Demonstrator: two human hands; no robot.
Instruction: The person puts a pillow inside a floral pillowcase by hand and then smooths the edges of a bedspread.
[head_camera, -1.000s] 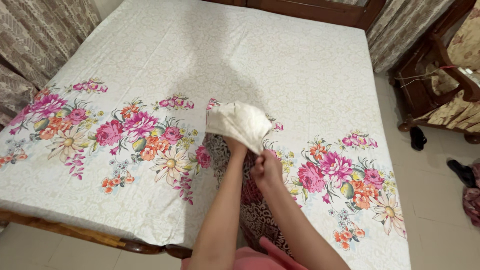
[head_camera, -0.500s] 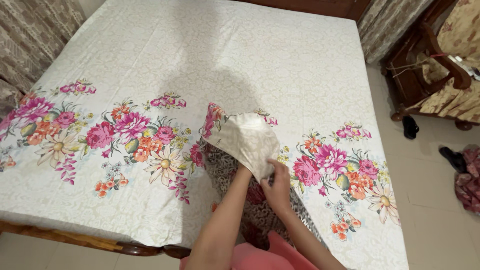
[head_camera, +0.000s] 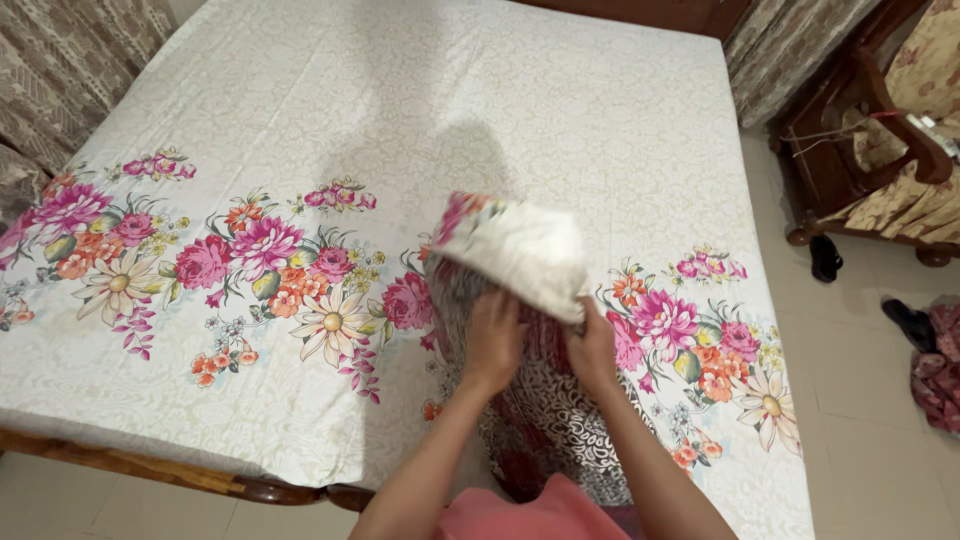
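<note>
Both my left hand (head_camera: 493, 338) and right hand (head_camera: 592, 350) are gripping the floral pillow cover (head_camera: 515, 250) just above them, near the bed's (head_camera: 600, 120) front edge, bunched crosswise, over a dark patterned pillow (head_camera: 550, 420)

Light was soft, even and fairly bright, indoor, no hard glare. A faint grey shadow lay on the bedsheet (head_camera: 560, 110) just beyond the raised folded cloth (head_camera: 515, 250), so light came from the near side, behind the camera. Both hands, left (head_camera: 492, 340) and right (head_camera: 592, 352), were slightly motion-blurred, as was the cloth's edge. Floral print at left stayed sharp. Wide-angle bending showed at the edges: the bed sides splayed, and the chair (head_camera: 880, 130) at far right leaned. Corners looked a bit dimmer.
</note>
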